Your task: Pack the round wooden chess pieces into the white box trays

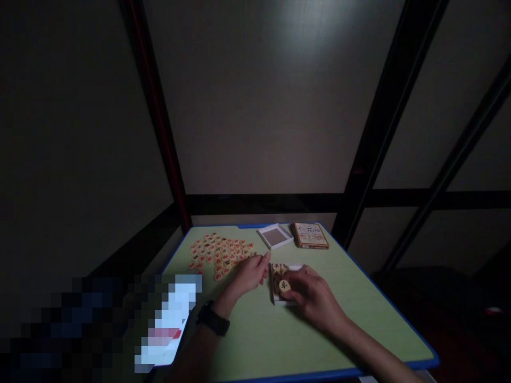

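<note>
Between the thumb and fingers of my right hand (315, 298) is a round Chinese chess piece (285, 288) with a black character, held over a small white box (279, 304). Several more pieces (277, 267) sit in the box's far left part; my right hand hides much of its inside. My left hand (249, 275) is just left of the box, with its fingers curled together, and whether it holds anything is hidden. Beyond it spreads a loose group of Chinese chess pieces (217, 254) with red and black characters. A dark watch (213, 318) is on my left wrist.
At the back of the green table (339, 340) lies a shallow white tray-like box part (275, 237). To its right is a printed box (310, 235) with orange-brown edges. A bright, pixelated screen (171, 324) is at the left. A wall rises behind the table's blue edge.
</note>
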`<state>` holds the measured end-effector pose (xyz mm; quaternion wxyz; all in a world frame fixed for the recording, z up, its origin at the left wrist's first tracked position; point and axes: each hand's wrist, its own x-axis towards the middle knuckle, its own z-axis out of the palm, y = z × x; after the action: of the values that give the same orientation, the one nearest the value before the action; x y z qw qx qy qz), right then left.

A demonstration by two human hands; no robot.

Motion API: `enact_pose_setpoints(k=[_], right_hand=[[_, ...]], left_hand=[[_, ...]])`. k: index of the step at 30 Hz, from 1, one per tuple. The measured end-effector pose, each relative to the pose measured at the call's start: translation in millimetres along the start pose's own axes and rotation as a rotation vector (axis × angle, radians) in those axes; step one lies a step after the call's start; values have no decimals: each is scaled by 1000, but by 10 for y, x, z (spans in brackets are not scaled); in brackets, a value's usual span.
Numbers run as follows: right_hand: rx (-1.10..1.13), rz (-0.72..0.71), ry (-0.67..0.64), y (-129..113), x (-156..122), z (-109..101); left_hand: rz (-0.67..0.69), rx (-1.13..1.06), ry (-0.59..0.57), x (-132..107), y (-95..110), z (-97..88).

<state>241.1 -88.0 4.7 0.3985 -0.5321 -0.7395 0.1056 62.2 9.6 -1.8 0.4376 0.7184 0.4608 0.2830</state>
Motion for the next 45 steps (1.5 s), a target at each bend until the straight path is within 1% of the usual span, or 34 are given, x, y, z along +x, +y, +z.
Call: enact_pose_setpoints(k=[3, 5, 9, 13, 15, 18, 21, 23, 26, 28, 33, 36, 39, 41, 45], right_hand=[[-1, 15, -4, -29, -91, 101], [-6, 11, -4, -31, -96, 140], [-15, -41, 14, 2, -94, 182], [14, -116, 57, 49, -127, 224], [37, -120, 95, 66, -138, 224], [70, -49, 175, 103, -126, 174], [85, 85, 230, 162, -110, 91], [90, 147, 201, 194, -125, 53], [76, 150, 85, 184, -180, 55], [32, 124, 44, 137, -213, 90], [-159, 31, 9, 15, -214, 180], [-239, -66, -18, -2, -213, 184], [-296, -126, -2, -3, -228, 162], [-327, -129, -1, -9, -237, 148], [-368, -114, -14, -29, -239, 141]], left_hand=[[57, 258, 49, -24, -6, 58], [92, 348, 51, -52, 38, 74], [115, 369, 31, -105, 126, 62], [103, 387, 18, -112, 146, 47], [113, 406, 5, -107, 146, 46], [117, 449, -4, -109, 150, 50], [89, 505, -33, -131, 159, 59], [83, 548, -60, -150, 165, 66], [72, 603, -76, -174, 185, 71], [47, 625, -87, -186, 207, 69], [17, 617, -106, -197, 230, 64], [28, 625, -94, -193, 215, 70], [39, 615, -98, -192, 205, 65], [25, 561, -139, -196, 203, 49], [-6, 398, -326, -203, 190, 10]])
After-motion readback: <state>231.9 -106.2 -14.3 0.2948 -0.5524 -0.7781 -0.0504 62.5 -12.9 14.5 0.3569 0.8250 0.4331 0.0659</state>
